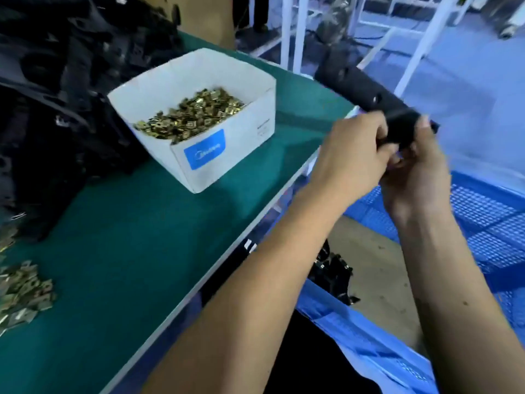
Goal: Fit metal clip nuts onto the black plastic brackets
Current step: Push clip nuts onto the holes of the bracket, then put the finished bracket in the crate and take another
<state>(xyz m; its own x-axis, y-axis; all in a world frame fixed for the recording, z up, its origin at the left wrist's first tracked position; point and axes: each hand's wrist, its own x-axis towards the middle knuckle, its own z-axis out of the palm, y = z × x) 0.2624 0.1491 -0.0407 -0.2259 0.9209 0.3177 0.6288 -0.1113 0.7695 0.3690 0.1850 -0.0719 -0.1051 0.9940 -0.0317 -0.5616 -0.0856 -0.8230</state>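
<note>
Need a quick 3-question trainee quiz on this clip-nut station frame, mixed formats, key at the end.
1. True or false: both hands grip the same black bracket.
2. Where is the bracket held? A) flat on the green table B) past the table edge, above the blue crate C) inside the white box
3. Fill in: besides the white box, loose clip nuts lie in a pile on the ____ .

Key:
1. True: the left hand and right hand both grip its near end.
2. B
3. table
</note>
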